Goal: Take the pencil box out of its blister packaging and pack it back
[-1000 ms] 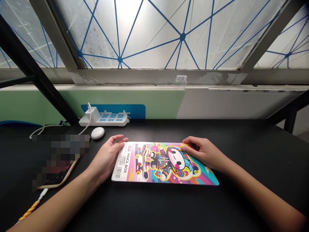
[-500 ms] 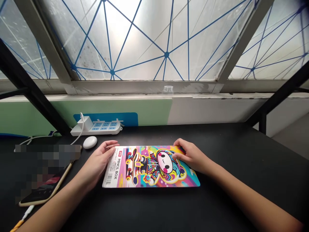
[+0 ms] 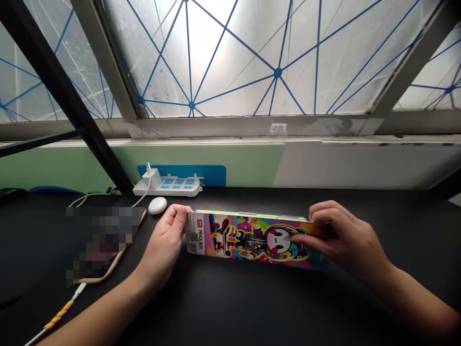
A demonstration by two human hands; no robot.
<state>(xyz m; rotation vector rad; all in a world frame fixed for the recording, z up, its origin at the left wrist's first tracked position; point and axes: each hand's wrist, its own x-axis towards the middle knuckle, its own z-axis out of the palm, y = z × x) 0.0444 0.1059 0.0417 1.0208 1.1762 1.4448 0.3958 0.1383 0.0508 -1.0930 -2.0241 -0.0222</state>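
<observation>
Colourful rectangular plastic pencil box stands tilted on my black surface, centre of the frame, its cartoon face toward me and its long axis running left to right. It looks shut, with nothing opened yet. My left hand grasps its left end, while my right hand holds the right end, fingers pressed on its face.

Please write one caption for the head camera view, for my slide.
Left hand and right hand hold the ends of a colourful cartoon pencil box on a black desk.
</observation>
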